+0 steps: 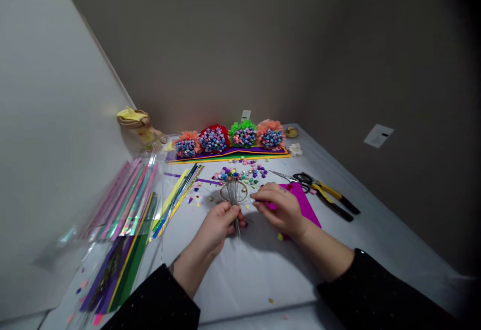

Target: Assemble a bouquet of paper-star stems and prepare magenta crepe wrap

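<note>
My left hand [217,226] is closed around a bundle of thin silver wires [233,193] that stands upright with its tips fanned out. My right hand [280,209] rests over a magenta paper sheet [305,204], its fingers pinched together near the wire tips; what they pinch is too small to name. A scatter of small folded paper stars [240,174] lies just beyond the wires.
Four paper-wrapped star bouquets [229,139] stand at the back on stacked coloured sheets. Scissors [296,177] and yellow-handled pliers [332,197] lie to the right. Packs of paper strips [128,200] and coloured sheets [120,270] lie at left. A wall socket [378,135] sits on the right wall.
</note>
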Tool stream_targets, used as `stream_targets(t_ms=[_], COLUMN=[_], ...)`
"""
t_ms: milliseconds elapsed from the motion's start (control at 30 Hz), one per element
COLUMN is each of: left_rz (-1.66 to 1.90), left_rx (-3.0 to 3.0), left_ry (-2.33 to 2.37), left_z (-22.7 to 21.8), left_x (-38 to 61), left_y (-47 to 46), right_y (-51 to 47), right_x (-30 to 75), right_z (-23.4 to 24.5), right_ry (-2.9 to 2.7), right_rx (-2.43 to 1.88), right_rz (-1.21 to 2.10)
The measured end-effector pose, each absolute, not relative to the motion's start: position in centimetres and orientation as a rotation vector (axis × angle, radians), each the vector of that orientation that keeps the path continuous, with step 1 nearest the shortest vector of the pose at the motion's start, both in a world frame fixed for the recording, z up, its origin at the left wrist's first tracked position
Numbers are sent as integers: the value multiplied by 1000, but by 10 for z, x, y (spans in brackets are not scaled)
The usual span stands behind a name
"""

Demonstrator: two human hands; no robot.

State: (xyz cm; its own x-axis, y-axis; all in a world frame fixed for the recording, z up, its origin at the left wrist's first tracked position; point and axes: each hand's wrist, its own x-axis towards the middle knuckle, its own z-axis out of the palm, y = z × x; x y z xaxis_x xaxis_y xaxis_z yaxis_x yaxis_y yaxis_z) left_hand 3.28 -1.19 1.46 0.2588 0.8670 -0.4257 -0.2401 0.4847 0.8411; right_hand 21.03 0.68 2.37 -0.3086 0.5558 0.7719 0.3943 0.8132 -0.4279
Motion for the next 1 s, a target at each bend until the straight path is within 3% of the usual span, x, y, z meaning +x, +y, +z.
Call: stream_targets(t_ms=[200, 367, 600, 700, 1000], left_rz=[892, 921, 759, 685, 668], left_rx=[696, 667, 721, 746, 803], left_ry=[1147, 1170, 1065, 1061, 1133], left_z=[12, 13, 15, 14, 9], left_x=[30, 29, 29, 32, 36], left_y=[-8, -4, -8, -12, -14], right_y=[13, 33, 35, 29, 22], right_x=[228, 248, 243, 233, 222], right_z=[21, 24, 22, 23, 29], right_ry=[-1349, -940, -1141, -1346, -1725], right_rx=[-947, -857, -883, -955, -1030], right_rz=[424, 683, 1219, 1125, 379])
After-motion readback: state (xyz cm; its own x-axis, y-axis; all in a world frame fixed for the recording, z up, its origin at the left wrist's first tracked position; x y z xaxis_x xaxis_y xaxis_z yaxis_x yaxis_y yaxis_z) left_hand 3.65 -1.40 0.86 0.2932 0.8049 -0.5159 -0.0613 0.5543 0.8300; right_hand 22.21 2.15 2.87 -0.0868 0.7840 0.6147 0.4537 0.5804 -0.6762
